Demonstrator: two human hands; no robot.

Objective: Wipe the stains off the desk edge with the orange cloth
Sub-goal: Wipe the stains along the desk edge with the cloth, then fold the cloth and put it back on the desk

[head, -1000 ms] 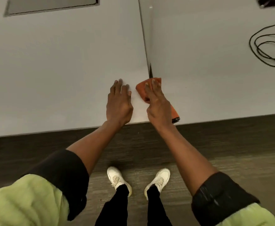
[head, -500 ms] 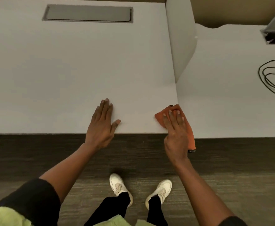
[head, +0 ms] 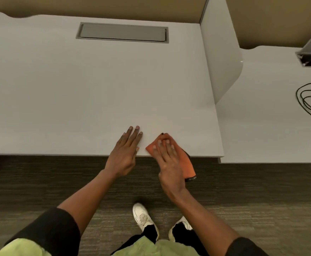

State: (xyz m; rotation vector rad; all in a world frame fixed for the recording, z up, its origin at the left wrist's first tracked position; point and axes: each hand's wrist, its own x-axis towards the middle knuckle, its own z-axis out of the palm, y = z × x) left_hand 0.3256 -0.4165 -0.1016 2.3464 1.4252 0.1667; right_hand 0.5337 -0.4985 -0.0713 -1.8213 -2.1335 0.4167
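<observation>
Right hand [head: 169, 159] fingers spread, flat on orange cloth [head: 185, 161] at desk edge [head: 58, 154]; cloth tail hangs past palm; left hand [head: 124, 154] fingers together, bracing; keep pressure, sweep along rim.

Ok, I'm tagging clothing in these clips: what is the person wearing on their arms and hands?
Both hands are bare: the left hand and the right hand show no gloves, rings or watch. The forearms are uncovered. Black sleeves end around the elbows, under a light green garment.
</observation>
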